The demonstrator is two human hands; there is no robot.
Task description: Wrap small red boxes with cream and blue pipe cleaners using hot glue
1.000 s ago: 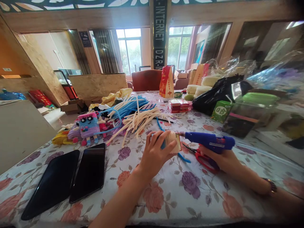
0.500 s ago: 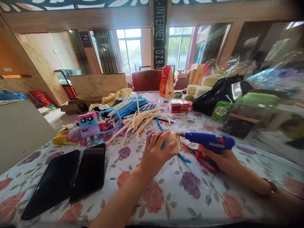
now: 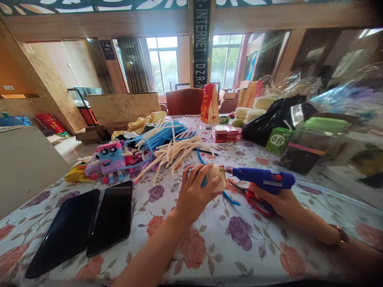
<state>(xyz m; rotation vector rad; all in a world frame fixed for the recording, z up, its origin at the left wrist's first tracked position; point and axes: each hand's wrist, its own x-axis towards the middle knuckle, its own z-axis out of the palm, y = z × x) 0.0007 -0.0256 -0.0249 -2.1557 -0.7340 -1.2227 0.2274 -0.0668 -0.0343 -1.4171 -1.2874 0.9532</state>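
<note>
My left hand (image 3: 196,186) is wrapped round a small box (image 3: 220,179) covered in cream and blue pipe cleaners, one end turned to the right. A blue glue gun (image 3: 263,178) sits in my right hand (image 3: 277,199), its nozzle at the box's right end; whether it touches I cannot tell. Red-handled scissors (image 3: 253,198) lie under the gun and right hand, partly hidden. A blue pipe cleaner (image 3: 231,199) pokes out below the box.
Blue and cream pipe cleaners (image 3: 176,149) are heaped ahead, with a finished fuzzy doll (image 3: 111,159) to their left. Two black tablets or phones (image 3: 112,215) lie at the left. Small red boxes (image 3: 225,134), a green carton (image 3: 279,140) and a black bag (image 3: 272,119) stand at the right.
The glue gun's nozzle has shifted slightly along the box's right end. The box is tilted a little differently in my left hand; both grips are the same.
</note>
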